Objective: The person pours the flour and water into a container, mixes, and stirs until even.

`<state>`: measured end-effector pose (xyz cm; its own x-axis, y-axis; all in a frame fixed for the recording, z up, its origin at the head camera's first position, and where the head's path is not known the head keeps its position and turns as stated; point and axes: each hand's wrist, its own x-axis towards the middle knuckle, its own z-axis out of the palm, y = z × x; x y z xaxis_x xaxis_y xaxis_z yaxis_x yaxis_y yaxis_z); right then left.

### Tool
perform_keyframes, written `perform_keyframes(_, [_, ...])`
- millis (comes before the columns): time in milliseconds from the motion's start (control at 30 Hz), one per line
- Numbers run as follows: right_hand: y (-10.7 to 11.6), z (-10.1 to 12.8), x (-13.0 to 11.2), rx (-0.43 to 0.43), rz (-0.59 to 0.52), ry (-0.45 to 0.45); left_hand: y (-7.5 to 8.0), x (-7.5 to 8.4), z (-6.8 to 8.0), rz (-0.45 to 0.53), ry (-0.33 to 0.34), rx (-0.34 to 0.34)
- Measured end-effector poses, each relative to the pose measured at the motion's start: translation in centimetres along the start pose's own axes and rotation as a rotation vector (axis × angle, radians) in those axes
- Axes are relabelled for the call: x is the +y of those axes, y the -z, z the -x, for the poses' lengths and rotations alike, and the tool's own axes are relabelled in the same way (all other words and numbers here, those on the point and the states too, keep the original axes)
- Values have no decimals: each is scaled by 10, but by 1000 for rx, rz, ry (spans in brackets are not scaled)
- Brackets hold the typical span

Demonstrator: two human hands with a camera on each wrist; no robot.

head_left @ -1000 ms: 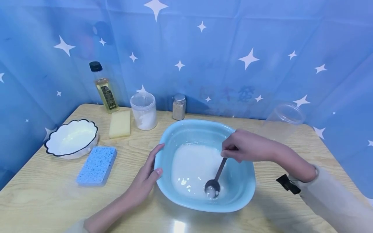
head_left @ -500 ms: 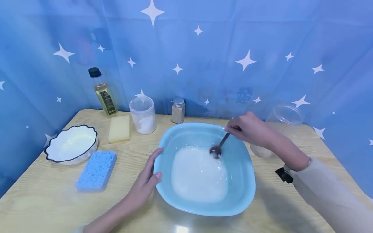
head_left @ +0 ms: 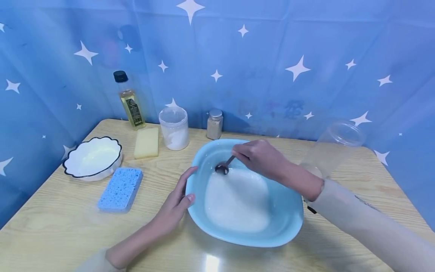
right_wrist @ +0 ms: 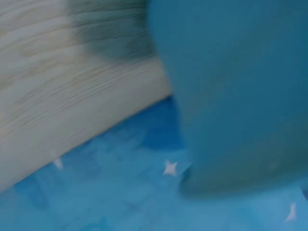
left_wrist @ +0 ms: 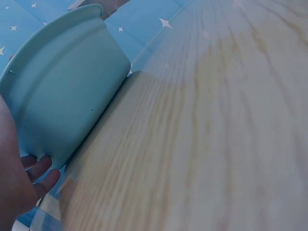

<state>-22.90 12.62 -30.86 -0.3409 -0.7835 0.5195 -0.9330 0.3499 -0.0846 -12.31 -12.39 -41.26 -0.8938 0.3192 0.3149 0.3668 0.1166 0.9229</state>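
A light blue basin (head_left: 292, 221) holding a pool of white liquid (head_left: 238, 200) stands on the wooden table (head_left: 61, 234). My left hand (head_left: 175, 204) rests with straight fingers against the basin's left rim; the left wrist view shows the basin's outer wall (left_wrist: 62, 101) beside my fingers (left_wrist: 41, 173). My right hand (head_left: 259, 156) pinches the handle of a metal spoon (head_left: 222, 168), whose bowl touches the far left edge of the liquid. The right wrist view is blurred, showing only the blue basin (right_wrist: 231, 86) and table.
Along the back stand an oil bottle (head_left: 130, 101), a yellow sponge (head_left: 147, 142), a jar of white powder (head_left: 175, 128) and a small spice jar (head_left: 215, 124). A white bowl (head_left: 92, 158) and blue sponge (head_left: 120, 189) lie left. A clear plastic jar (head_left: 334, 149) stands at right.
My right hand has carried the spoon from the basin's near right, round the far side, to its far left. The left hand has stayed on the rim.
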Motion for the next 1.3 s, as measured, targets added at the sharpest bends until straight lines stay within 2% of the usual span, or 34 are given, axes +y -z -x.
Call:
perform_keyframes(200, [-6,-9,-8,3,-72,36,0,1,0,-13,17,2])
perform_keyframes(500, [-4,-2,-16,-52,-249,7,0,0,2,-11,-2,5])
perform_keyframes(700, [2,12,-21,-189,-370,-127,0,0,2,-6,-10,2])
perform_keyframes(867, [18,22,-20,-369,-441,-266,0,-1,1,-11,5,2])
perform_keyframes(1033, [36,30,-14,-524,-424,-316,-1,-2,3,-2,33,-7])
perform_keyframes(1167, [52,36,-9,-572,-373,-307,-1,-2,2,-11,37,-12])
perform_keyframes(1300, [65,38,-1,-589,-302,-343,0,-1,0,-10,27,-7])
